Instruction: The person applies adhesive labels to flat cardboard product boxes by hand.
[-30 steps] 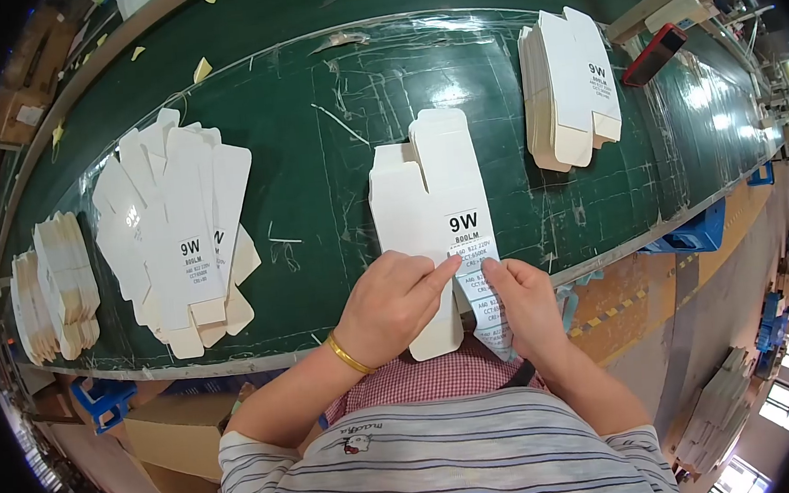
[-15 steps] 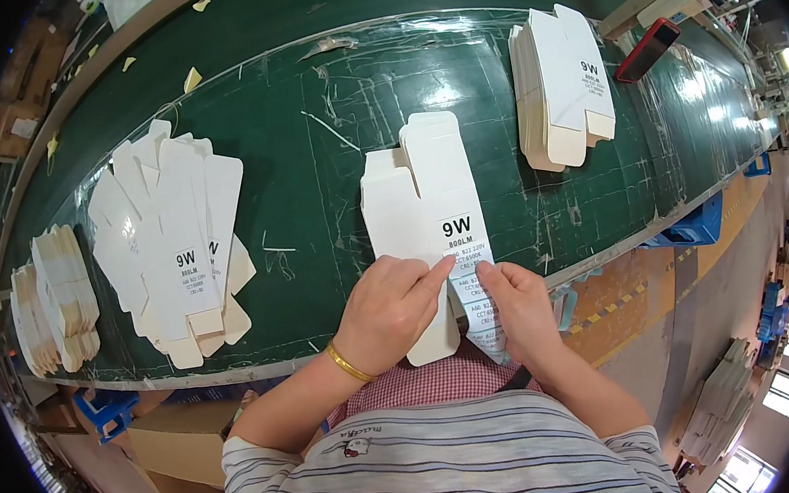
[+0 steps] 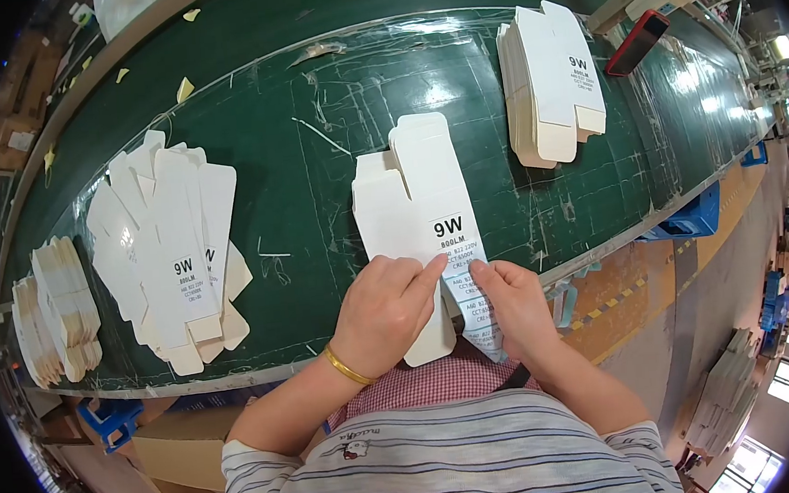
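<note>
A flat white cardboard carton (image 3: 390,219), printed "9W 800LM", lies at the table's front edge in front of me; more cardboard shows beneath it. A pale blue strip of printed labels (image 3: 481,314) runs down over the carton's lower right part toward my lap. My left hand (image 3: 383,310) rests on the carton with its fingers curled and the index fingertip pressing at the top label, just under the "800LM" print. On the strip's right edge, my right hand (image 3: 516,304) pinches the labels between thumb and finger.
Flat cartons lie fanned in a pile (image 3: 168,255) on the left, with bundled cartons (image 3: 67,305) beyond. A neat carton stack (image 3: 551,86) stands at the back right, beside a red-edged phone (image 3: 638,43). The green table (image 3: 307,198) has tape scraps; a blue crate (image 3: 689,214) sits past its edge.
The whole view has shifted slightly, so the table and piles appear a little further left. Both hands stay at the top label, with the right thumb slightly nearer the left fingertip.
</note>
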A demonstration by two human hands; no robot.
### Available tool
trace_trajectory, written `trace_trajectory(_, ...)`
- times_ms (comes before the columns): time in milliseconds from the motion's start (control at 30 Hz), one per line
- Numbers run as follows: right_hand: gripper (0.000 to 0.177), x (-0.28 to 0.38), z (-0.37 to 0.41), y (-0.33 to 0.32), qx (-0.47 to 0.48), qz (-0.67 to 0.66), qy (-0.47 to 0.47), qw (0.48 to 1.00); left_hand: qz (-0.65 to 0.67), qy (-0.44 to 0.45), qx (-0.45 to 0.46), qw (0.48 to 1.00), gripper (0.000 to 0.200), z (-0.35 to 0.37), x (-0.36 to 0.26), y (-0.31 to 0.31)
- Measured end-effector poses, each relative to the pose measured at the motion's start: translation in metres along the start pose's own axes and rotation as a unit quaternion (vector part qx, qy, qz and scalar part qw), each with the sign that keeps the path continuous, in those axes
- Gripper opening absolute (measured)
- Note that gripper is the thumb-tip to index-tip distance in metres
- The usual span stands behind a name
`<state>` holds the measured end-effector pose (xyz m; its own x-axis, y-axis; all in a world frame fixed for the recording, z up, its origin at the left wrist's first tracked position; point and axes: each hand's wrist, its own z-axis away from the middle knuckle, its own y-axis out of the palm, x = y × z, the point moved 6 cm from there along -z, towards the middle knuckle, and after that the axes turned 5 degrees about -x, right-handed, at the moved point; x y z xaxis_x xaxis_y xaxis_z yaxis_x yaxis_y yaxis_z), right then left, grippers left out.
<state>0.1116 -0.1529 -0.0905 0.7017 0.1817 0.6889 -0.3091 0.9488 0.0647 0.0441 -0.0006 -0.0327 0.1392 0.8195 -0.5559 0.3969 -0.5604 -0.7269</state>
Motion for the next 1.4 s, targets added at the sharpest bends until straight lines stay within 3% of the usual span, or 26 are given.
trace_trajectory(300,0.02,0.002,0.006,-0.006,0.028,0.044,-0.005,0.999,-0.035,0.027,0.101,0.994,0.045,-0.008,0.002,0.004)
trace_trajectory(567,0.023,-0.021,0.037,-0.042,0.134,0.132,-0.001,0.982,-0.104,0.037,0.108,0.988,0.045,-0.015,-0.011,0.004)
trace_trajectory(833,0.023,-0.032,0.051,-0.066,0.161,0.159,-0.052,0.973,-0.156,0.087,0.07,0.981,0.04,0.008,-0.031,-0.004)
trace_trajectory(1033,0.021,-0.042,0.057,-0.071,0.183,0.12,-0.091,0.971,-0.178,0.118,0.054,0.975,0.038,-0.018,-0.04,0.022)
trace_trajectory(1133,0.019,-0.034,0.064,-0.072,0.196,0.066,-0.109,0.972,-0.217,0.15,0.078,0.961,0.032,-0.014,-0.038,0.035)
trace_trajectory(1233,0.02,-0.023,0.062,-0.076,0.188,0.1,-0.16,0.964,-0.26,0.222,0.102,0.934,0.017,-0.008,-0.044,0.042)
trace_trajectory(1400,0.022,-0.005,0.067,-0.066,0.186,0.1,-0.217,0.953,-0.227,0.24,0.069,0.941,0.013,-0.019,-0.073,-0.023)
